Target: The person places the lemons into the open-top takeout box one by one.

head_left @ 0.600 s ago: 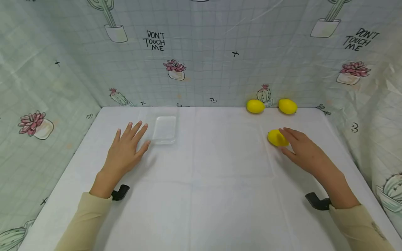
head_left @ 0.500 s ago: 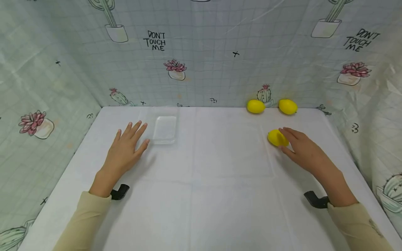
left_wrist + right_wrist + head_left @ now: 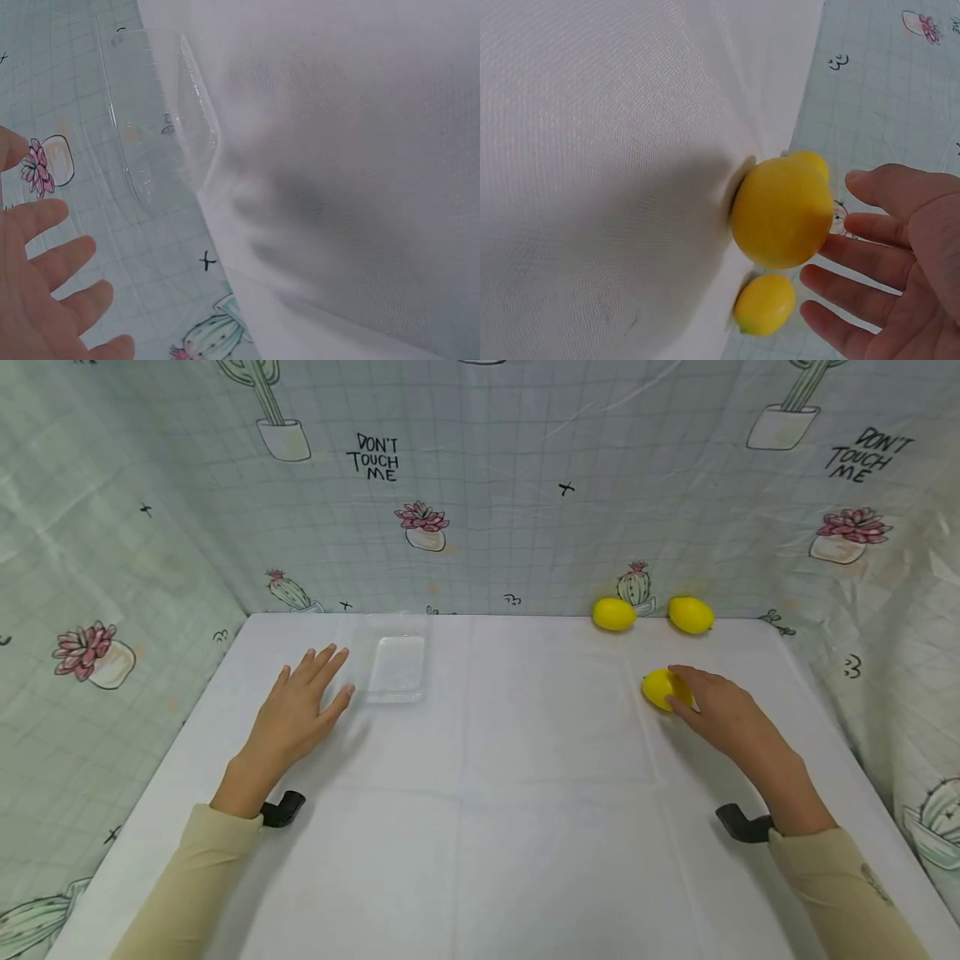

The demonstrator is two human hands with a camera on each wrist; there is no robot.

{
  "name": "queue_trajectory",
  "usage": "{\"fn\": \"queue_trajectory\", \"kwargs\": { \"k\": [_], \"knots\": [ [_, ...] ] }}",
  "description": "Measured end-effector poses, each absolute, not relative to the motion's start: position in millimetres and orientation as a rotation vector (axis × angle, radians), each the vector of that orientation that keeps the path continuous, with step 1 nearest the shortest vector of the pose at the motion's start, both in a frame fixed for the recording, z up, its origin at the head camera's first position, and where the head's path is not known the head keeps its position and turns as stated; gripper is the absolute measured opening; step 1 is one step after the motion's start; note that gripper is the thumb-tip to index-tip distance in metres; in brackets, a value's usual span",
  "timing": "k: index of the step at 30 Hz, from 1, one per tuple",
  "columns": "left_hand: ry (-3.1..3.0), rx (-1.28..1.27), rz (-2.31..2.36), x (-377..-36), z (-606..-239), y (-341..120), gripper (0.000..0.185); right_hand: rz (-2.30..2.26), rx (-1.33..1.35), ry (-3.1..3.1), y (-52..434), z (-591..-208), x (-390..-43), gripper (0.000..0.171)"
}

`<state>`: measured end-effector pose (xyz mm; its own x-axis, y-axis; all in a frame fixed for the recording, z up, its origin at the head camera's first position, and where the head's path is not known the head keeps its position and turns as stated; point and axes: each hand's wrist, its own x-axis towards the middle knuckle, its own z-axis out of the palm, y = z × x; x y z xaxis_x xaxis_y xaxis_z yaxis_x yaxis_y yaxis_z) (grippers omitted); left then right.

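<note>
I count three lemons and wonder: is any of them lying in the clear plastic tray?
No: the tray is empty; two lemons sit by the back wall, and a third lemon is at the right hand.

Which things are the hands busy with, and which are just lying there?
Busy with:
- right hand, reaching over the near round yellow lemon
- left hand, fingers spread, beside the clear plastic tray

Just lying there:
- two more yellow lemons by the back wall
- white tablecloth
</note>
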<state>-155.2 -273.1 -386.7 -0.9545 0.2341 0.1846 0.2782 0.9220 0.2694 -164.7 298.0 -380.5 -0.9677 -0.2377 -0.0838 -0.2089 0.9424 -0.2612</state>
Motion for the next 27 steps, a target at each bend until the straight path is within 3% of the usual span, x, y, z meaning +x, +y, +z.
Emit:
{"fn": "queue_trajectory", "kwargs": {
  "k": [16,27],
  "knots": [
    [-2.978,-0.387,-0.469,-175,-393,-279,0.057,-0.333,-0.458,3.005,296,-381,-172,0.056],
    [-3.116,-0.270,-0.563,-191,-398,-287,0.062,-0.426,-0.510,3.024,295,-383,-174,0.036]
  ]
}}
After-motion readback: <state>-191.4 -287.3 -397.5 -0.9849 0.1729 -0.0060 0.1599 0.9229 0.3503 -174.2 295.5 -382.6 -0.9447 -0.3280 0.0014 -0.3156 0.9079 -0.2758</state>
